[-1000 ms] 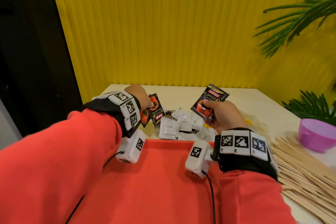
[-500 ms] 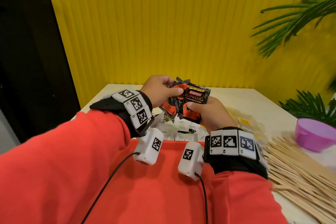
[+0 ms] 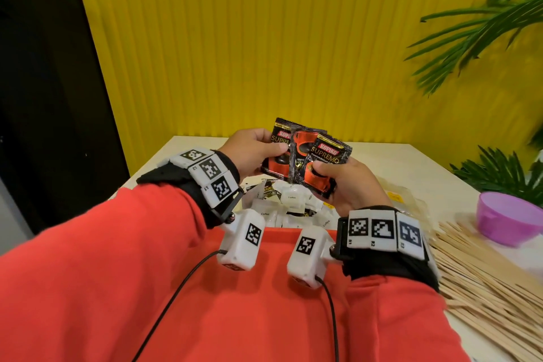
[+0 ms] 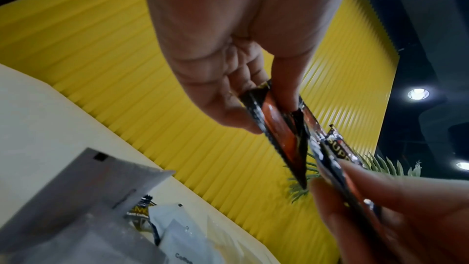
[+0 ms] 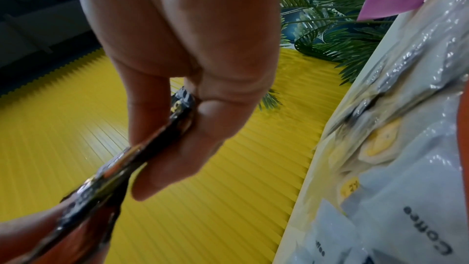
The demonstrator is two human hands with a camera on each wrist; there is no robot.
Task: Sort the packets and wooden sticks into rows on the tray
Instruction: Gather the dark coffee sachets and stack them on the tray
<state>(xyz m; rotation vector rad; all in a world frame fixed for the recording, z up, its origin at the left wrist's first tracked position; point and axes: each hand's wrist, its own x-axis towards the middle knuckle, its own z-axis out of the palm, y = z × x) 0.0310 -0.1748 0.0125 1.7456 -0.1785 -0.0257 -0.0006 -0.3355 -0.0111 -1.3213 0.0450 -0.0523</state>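
We hold three black coffee packets [image 3: 305, 160] fanned above the white packets [image 3: 291, 203], left hand [image 3: 252, 153] and right hand [image 3: 349, 182] pinching them. Current step: gathering one kind. Next, lay them in a row on the red tray [image 3: 279, 303]; wooden sticks [image 3: 484, 282] remain unsorted.

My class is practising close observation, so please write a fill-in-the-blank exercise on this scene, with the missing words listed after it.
1. The black Kopiko packets are held above the table by ____ hands.
2. The tray under the wrists is ____ in colour.
3. The wooden sticks lie to the ____ of the tray.
4. The white sachets carry the printed word ____.

Missing words: both; red; right; Coffee
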